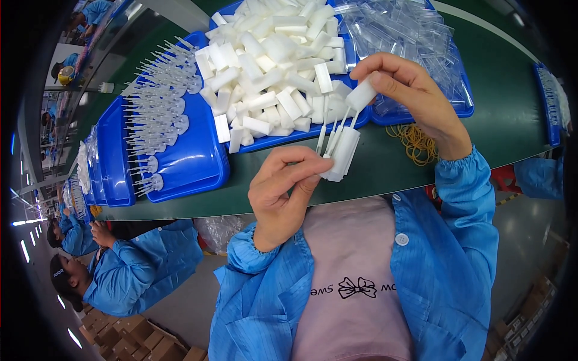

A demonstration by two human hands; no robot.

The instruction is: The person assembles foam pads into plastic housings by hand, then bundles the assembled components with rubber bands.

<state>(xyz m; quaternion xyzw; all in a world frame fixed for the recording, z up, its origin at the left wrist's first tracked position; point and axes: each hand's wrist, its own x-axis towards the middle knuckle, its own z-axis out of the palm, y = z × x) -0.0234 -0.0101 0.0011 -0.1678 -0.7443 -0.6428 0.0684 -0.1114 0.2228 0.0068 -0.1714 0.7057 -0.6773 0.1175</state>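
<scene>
My left hand [284,186] pinches the base of a white plastic part with several long thin prongs [333,137]. One white foam block [345,153] sits low beside my left fingertips, and another [323,78] appears to be on the tip of a prong. Between thumb and fingers, my right hand [421,99] grips a foam block [362,94] at the end of a further prong. How deep the prong goes into it is hidden. Behind both hands, a blue tray [277,143] carries a heap of similar foam blocks [265,66].
Left of the foam, a blue tray [189,180] holds rows of pronged plastic parts [159,102]. Clear plastic pieces [403,48] fill a tray at the back right. Yellow rubber bands [414,144] lie on the green table [500,132]. Co-workers in blue sit at the left.
</scene>
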